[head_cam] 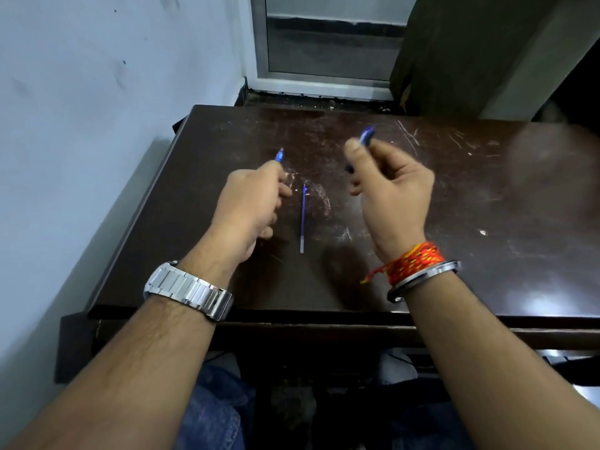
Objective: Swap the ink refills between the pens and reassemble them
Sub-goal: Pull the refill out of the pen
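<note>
Blue plastic is showing at both my fists: my left hand (250, 203) is curling round a blue pen (280, 155) whose pointed tip is poking out toward eleven o'clock. My right hand (393, 196) is pinching a second pen (367, 136) between thumb and bent fingers. Its end is slanting toward one o'clock and smearing with motion, so I cannot tell whether it is a whole pen or only a barrel. Between my hands a thin refill (303, 219) is lying loose on the table (487, 222), running from twelve to six o'clock, with violet-blue ink filling most of the clear tube and the near end looking empty. I am judging myself mid-swap, with one refill out and nothing reassembled yet. The next move is probably calling for a fingertip pinch on that slender, smooth, roll-prone tube, then lining it up with a narrow barrel mouth. The tabletop is looking dark and glossy, scuffed with pale scratches. A steel link watch (188, 292) is sitting on my left wrist; red-orange thread (412, 261) and a metal bangle (422, 280) are circling my right.
</note>
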Action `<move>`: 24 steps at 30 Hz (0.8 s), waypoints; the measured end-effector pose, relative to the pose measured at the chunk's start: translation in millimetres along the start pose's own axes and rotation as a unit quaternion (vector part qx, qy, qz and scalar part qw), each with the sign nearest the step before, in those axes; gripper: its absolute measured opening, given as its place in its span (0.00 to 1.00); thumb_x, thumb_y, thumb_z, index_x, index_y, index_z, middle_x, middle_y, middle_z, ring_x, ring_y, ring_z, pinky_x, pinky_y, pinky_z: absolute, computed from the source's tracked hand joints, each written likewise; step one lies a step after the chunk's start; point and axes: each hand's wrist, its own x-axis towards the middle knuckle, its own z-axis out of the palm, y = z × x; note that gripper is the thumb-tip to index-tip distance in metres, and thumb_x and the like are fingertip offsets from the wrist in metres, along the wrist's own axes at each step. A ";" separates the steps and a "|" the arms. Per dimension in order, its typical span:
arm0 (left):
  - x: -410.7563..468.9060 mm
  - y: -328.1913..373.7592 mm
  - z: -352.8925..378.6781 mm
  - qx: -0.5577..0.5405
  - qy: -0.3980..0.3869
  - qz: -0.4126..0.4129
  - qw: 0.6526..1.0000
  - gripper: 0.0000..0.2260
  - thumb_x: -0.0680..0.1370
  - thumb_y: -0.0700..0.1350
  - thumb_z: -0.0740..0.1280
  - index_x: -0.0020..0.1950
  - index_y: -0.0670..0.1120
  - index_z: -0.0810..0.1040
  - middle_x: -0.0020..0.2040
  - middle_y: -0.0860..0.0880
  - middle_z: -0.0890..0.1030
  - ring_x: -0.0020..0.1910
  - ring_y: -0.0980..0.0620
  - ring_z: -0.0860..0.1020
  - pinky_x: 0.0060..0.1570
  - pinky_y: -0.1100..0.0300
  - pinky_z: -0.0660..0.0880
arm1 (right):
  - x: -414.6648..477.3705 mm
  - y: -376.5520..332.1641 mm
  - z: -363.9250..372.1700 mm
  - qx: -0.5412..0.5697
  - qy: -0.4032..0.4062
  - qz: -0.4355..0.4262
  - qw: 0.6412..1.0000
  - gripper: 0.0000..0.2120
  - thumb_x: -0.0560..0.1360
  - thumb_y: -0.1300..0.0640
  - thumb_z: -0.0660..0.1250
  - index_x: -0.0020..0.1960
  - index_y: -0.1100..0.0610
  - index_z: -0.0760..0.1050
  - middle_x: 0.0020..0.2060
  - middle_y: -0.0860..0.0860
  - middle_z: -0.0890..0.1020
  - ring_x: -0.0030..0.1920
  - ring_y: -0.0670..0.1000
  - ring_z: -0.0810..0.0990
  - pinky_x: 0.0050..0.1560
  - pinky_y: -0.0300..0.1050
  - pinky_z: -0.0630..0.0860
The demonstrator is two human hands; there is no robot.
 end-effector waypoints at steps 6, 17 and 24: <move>9.2 -13.4 -0.7 0.047 0.048 0.048 0.997 0.08 0.76 0.42 0.68 0.38 0.43 0.81 0.27 0.50 0.73 0.20 0.53 0.72 0.24 0.59 0.72 | -9.5 17.1 1.7 -0.410 -0.133 0.074 0.899 0.14 0.70 0.47 0.74 0.37 0.58 0.84 0.27 0.51 0.80 0.32 0.47 0.78 0.30 0.36 0.64; 6.6 -19.0 2.2 0.075 0.056 0.096 0.991 0.10 0.67 0.47 0.83 0.36 0.52 0.82 0.39 0.48 0.86 0.42 0.48 0.86 0.48 0.46 0.85 | -7.8 16.1 5.0 -0.463 -0.146 0.092 0.870 0.19 0.72 0.46 0.73 0.36 0.63 0.81 0.26 0.51 0.75 0.27 0.46 0.73 0.21 0.29 0.64; 1.1 -15.4 3.9 0.084 0.006 0.087 0.993 0.09 0.66 0.44 0.84 0.39 0.49 0.84 0.38 0.47 0.87 0.35 0.50 0.86 0.34 0.56 0.82 | -11.2 6.8 12.1 -0.249 -0.067 0.042 0.965 0.18 0.75 0.44 0.68 0.33 0.54 0.82 0.24 0.45 0.79 0.29 0.43 0.77 0.35 0.37 0.73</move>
